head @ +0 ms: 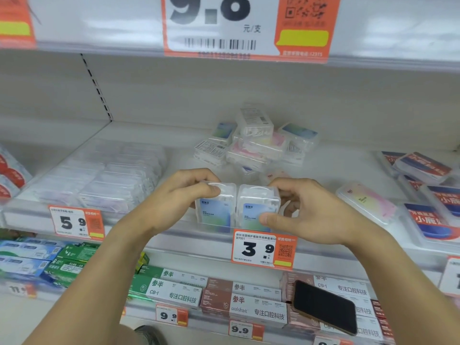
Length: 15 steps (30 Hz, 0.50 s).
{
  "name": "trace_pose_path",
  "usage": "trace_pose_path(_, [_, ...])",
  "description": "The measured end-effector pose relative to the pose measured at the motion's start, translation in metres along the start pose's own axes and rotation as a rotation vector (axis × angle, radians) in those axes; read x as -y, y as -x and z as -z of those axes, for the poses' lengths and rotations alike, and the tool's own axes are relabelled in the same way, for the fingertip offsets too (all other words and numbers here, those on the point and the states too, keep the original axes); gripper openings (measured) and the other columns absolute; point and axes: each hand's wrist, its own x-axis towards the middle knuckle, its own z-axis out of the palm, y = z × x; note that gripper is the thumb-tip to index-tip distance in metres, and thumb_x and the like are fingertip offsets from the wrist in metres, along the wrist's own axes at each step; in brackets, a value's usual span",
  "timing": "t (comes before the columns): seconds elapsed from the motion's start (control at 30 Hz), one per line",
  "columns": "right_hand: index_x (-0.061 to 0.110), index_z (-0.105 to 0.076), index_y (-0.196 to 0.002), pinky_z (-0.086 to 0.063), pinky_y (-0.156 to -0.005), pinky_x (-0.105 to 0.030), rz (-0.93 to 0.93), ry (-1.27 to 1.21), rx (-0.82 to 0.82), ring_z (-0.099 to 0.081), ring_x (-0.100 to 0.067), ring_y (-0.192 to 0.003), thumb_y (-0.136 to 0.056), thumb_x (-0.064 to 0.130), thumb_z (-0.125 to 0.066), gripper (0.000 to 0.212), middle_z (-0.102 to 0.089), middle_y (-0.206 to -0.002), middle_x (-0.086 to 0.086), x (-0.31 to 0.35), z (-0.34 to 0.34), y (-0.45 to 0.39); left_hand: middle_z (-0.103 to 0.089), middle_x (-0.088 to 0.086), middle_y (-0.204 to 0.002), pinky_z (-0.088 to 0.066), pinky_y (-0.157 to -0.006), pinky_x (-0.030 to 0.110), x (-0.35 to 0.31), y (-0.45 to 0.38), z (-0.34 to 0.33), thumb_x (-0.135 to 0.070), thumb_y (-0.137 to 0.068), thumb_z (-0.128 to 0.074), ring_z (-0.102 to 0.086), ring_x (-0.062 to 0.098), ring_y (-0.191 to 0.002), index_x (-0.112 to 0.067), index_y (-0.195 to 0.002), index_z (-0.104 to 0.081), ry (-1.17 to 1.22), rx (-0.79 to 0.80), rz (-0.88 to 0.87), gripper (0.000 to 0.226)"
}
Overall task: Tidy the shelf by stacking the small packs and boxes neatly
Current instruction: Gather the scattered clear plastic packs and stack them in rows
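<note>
The top price tag (249, 26) is cut off by the upper edge. The small print on the blurred heap of clear boxes (254, 143) cannot be read.

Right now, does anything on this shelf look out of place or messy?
Yes. Behind the two upright boxes the hands hold, a heap of clear packs lies jumbled, tilted every way. A dark phone also rests askew on the boxes one shelf down.

Hand position: both arms extended, both hands engaged at the shelf's front edge.
We reach forward with bare forearms converging. Our left hand (185, 192) curls its fingers over the top of the left clear box (216, 207); our right hand (302, 210) pinches the right clear box (257, 207), thumb on its front face.
</note>
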Motion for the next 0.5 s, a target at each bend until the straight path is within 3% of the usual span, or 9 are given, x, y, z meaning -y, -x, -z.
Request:
trace_pose_path(0.23, [0.033,-0.066,-0.092,-0.048,-0.072,-0.02,0.001,0.011,0.012,-0.068,-0.01,-0.088,-0.081,0.032,-0.079,0.017,-0.07,-0.096,0.009,-0.003,0.001,0.0,-0.061,0.006,-0.076,-0.045,-0.072,0.028,-0.002,0.001,0.0,-0.045,-0.065,-0.059,-0.059,0.015,-0.075,-0.005,-0.084,-0.065,0.006,0.013,-0.002,0.044])
trace_pose_path(0.37, [0.031,-0.069,-0.099,-0.055,-0.077,-0.028,-0.014,-0.043,0.015,-0.069,-0.013,-0.088,-0.075,0.053,-0.076,0.033,-0.071,-0.099,0.007,-0.003,0.006,0.002,-0.062,0.008,-0.079,-0.046,-0.072,0.026,0.0,0.001,0.002,-0.045,-0.066,-0.059,-0.061,0.016,-0.077,-0.004,-0.085,-0.066,0.009,0.013,-0.009,0.045])
trace_pose_path(0.43, [0.028,-0.07,-0.102,-0.056,-0.08,-0.03,-0.038,-0.065,-0.045,-0.069,-0.012,-0.088,-0.072,0.063,-0.072,0.046,-0.073,-0.097,0.006,-0.002,0.013,0.004,-0.068,0.009,-0.087,-0.046,-0.078,0.033,0.004,0.0,0.005,-0.043,-0.072,-0.057,-0.064,0.022,-0.084,-0.008,-0.09,-0.07,0.008,-0.003,-0.009,0.042])
trace_pose_path(0.5, [0.025,-0.071,-0.099,-0.055,-0.076,-0.027,-0.064,-0.094,-0.15,-0.071,-0.012,-0.085,-0.076,0.063,-0.068,0.045,-0.075,-0.093,0.006,-0.001,0.026,0.007,-0.072,0.005,-0.1,-0.046,-0.084,0.037,0.005,-0.001,0.007,-0.042,-0.076,-0.055,-0.066,0.022,-0.096,-0.016,-0.095,-0.073,-0.005,-0.057,-0.02,0.037])
